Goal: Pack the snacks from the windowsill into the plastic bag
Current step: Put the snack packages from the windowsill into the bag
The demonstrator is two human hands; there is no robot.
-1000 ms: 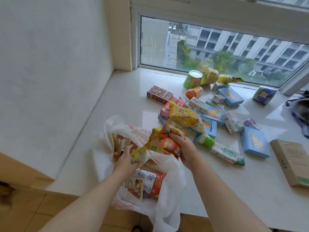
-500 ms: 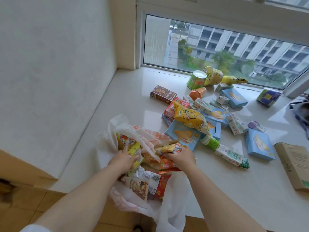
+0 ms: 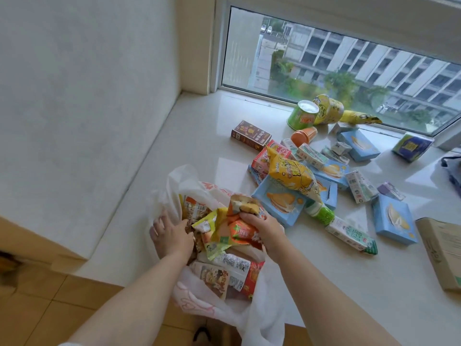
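A thin white plastic bag (image 3: pixel 189 293) slumps at the near edge of the windowsill (image 3: pixel 204 136), its mouth gaping and already crammed with crinkled foil snack packets (image 3: pixel 217 236) in yellow, orange and red. The film looks limp and slippery, unable to stand on its own, so it is best taken by the rim or handles; the packets appear light, puffy and easily crushed, and call for a loose grip at their edges. The left hand (image 3: pixel 172 237) reaches into the bag's far side with fingers spread, pressing the rim and contents rather than clasping anything. The right hand (image 3: pixel 262 226) has its fingers curled round a bunch of packets at the bag's mouth. Just beyond, a yellow chip bag (image 3: pixel 290 174) lies atop a heap of pale blue boxes (image 3: pixel 280 203), small cartons and a green bottle (image 3: pixel 321 213). Farther back, near the window (image 3: pixel 349 58), sit a brown box (image 3: pixel 250 134), an orange cup (image 3: pixel 303 137) and a green tub (image 3: pixel 301 116). A cardboard box (image 3: pixel 441 250) rests at the right edge.
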